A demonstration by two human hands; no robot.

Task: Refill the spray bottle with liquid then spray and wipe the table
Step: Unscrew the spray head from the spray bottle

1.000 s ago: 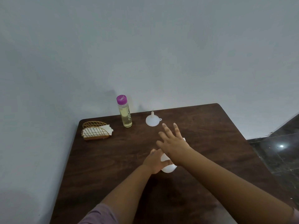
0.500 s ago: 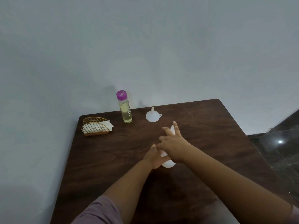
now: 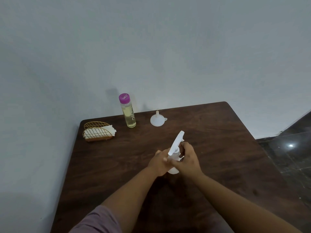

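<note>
A white spray bottle (image 3: 175, 145) stands in the middle of the dark wooden table (image 3: 218, 148), its trigger head pointing away from me. My left hand (image 3: 159, 163) grips the bottle's body from the left. My right hand (image 3: 187, 158) curls round the neck just under the spray head. Most of the bottle's body is hidden by both hands. At the back stands a clear bottle of yellowish liquid (image 3: 128, 113) with a purple cap. A white funnel (image 3: 157, 119) lies mouth down to its right.
A gold wire holder with white napkins (image 3: 98, 132) sits at the table's back left corner. A pale wall runs behind and along the left. Dark tiled floor (image 3: 292, 157) lies past the table's right edge.
My right hand, held flat with spread fingers over the bottle a second ago, has curled round its neck. The spray head now shows above my hands. My left hand has kept its hold.
</note>
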